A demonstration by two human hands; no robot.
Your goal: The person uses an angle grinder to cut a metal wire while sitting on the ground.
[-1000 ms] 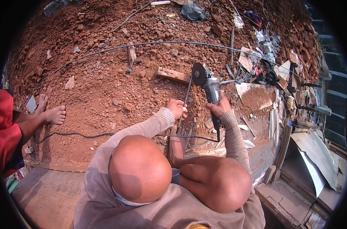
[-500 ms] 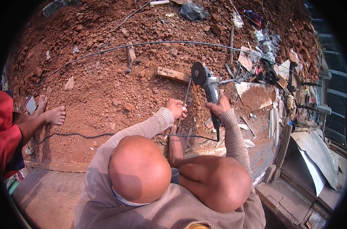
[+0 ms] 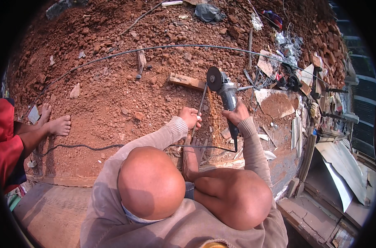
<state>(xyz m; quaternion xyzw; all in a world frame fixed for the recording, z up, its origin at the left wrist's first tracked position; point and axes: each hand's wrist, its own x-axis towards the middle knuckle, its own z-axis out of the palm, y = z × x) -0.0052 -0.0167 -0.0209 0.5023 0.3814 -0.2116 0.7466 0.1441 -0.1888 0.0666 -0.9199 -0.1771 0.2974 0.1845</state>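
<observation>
My right hand (image 3: 236,114) is closed round the body of a grey and black angle grinder (image 3: 228,96), its cord running from the near end. The dark cutting disc (image 3: 214,77) meets the far end of a thin metal rod (image 3: 203,100), and a stream of orange sparks (image 3: 215,113) flies back toward me. My left hand (image 3: 189,117) grips the rod lower down, with something small and white at its fingers. The rod's far end lies at a short wooden block (image 3: 187,80). Its near end reaches my bare foot (image 3: 191,159).
Another person's bare feet (image 3: 58,125) stand on the reddish rubble at left. A black cord (image 3: 93,147) crosses the ground near me, and a long dark rod or cable (image 3: 155,47) arcs farther off. Scrap and broken sheets (image 3: 277,103) lie at right, beside piled bricks (image 3: 330,47).
Orange sparks now stream from the disc, where none showed before. The grinder and the rod's far end have shifted very slightly left; both hands keep their hold.
</observation>
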